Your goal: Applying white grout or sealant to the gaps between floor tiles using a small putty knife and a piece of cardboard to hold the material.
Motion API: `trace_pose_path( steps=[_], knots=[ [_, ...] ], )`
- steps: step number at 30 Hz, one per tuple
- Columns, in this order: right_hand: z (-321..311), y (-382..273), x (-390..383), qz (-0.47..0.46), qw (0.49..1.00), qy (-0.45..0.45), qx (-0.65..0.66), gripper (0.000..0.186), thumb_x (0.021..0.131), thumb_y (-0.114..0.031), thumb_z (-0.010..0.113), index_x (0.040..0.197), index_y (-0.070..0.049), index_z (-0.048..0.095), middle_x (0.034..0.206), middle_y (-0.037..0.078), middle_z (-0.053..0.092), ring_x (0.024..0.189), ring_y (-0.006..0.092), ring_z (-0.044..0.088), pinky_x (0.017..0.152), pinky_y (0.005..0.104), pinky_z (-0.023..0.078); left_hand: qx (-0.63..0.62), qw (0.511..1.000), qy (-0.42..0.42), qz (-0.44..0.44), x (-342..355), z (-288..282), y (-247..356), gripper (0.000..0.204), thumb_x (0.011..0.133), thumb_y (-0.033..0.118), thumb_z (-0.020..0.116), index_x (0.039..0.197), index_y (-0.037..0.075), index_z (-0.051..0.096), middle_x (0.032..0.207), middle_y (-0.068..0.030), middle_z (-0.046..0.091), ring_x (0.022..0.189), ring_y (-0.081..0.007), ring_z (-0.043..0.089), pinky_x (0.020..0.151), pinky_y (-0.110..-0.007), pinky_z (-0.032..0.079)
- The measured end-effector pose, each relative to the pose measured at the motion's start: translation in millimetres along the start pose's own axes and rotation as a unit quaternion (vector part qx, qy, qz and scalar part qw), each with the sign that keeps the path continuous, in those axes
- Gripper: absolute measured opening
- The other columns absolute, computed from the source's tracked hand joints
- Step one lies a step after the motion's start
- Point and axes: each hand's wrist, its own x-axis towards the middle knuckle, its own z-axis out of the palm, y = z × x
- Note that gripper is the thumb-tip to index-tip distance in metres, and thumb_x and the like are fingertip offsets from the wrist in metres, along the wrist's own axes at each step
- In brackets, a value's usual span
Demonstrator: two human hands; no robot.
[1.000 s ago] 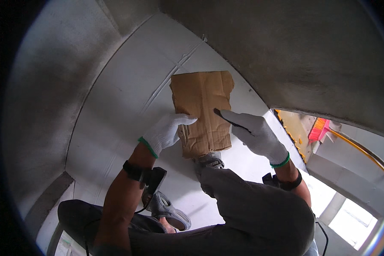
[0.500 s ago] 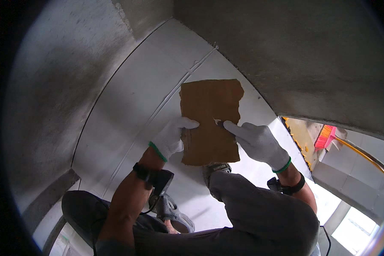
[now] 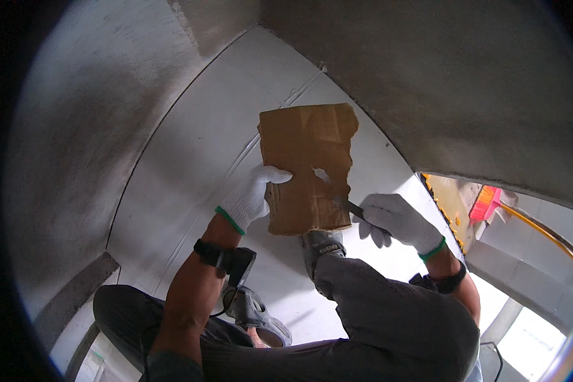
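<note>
My left hand (image 3: 254, 191), in a white knitted glove with green cuff, grips the left edge of a torn-edged brown cardboard piece (image 3: 302, 140), thumb on its face. A small pale mark or hole (image 3: 320, 175) shows near the cardboard's middle; I cannot tell which. My gloved right hand (image 3: 395, 219) is closed round a slim dark tool (image 3: 353, 207), whose tip is at the cardboard's lower right edge. The cardboard is held above my shoe (image 3: 321, 254) and the white floor.
Grey walls (image 3: 95, 127) bound the white floor (image 3: 210, 108) at left and upper right. An orange-and-pink broom (image 3: 487, 204) with a yellow handle lies at right, near yellow pieces (image 3: 455, 223) beside a dark edge. My bent legs (image 3: 388, 318) fill the lower middle.
Since half a second ago the cardboard has moved up and slightly left. My right hand has drawn the tool down and right from its middle, where the pale mark now looks larger.
</note>
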Motion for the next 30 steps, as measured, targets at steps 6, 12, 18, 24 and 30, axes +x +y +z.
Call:
trace_pose_path(
  steps=[6,12,18,24,30],
  knots=[
    [-7.3,19.0,12.6,0.044,0.999,-0.007,-0.028,0.030,0.110,-0.027,0.055,0.095,-0.004,0.067,0.073,0.002,0.066,0.053,0.0073,0.056,0.046,0.0236,0.047,-0.055,0.997,-0.059,-0.001,3.4,-3.9,-11.6,0.066,0.087,0.020,0.069,0.145,-0.003,0.049,0.133,-0.0193,0.065,0.121,-0.0342,0.067,0.109,-0.053,0.052],
    [8.9,15.7,-14.3,-0.217,0.927,0.192,-0.237,0.019,0.097,-0.002,0.059,0.112,0.000,0.072,0.083,0.007,0.069,0.064,0.0128,0.061,0.055,0.0281,0.050,-0.101,0.994,-0.033,-0.002,-4.9,-5.9,-9.1,0.067,0.088,0.020,0.070,0.147,-0.001,0.047,0.135,-0.0186,0.064,0.122,-0.0352,0.066,0.111,-0.054,0.052],
    [28.8,24.4,8.6,-0.375,0.708,0.213,-0.559,0.053,0.077,0.002,0.069,0.130,-0.006,0.067,0.083,0.006,0.055,0.065,0.0222,0.055,0.057,0.0355,0.049,-0.178,0.982,-0.057,0.030,-2.0,4.4,-10.9,0.061,0.090,0.017,0.067,0.147,0.001,0.048,0.139,-0.0183,0.061,0.128,-0.0360,0.062,0.112,-0.054,0.051],
    [-6.6,41.4,-1.3,-0.358,0.676,0.203,-0.611,0.053,0.081,-0.005,0.071,0.134,-0.008,0.066,0.081,0.003,0.059,0.063,0.0175,0.060,0.051,0.0320,0.051,-0.078,0.989,-0.030,0.124,-20.9,-19.6,29.5,0.056,0.096,0.024,0.064,0.146,0.003,0.050,0.136,-0.0153,0.064,0.125,-0.0317,0.064,0.109,-0.050,0.052],
    [-46.4,-4.1,66.6,-0.278,0.758,0.143,-0.572,0.051,0.096,-0.013,0.068,0.146,-0.015,0.059,0.085,0.008,0.061,0.067,0.0225,0.062,0.056,0.0388,0.050,0.337,0.887,0.146,0.280,-71.0,-110.8,93.5,0.053,0.095,0.025,0.065,0.140,0.001,0.055,0.127,-0.0133,0.068,0.114,-0.0279,0.069,0.106,-0.043,0.052]
  ],
)
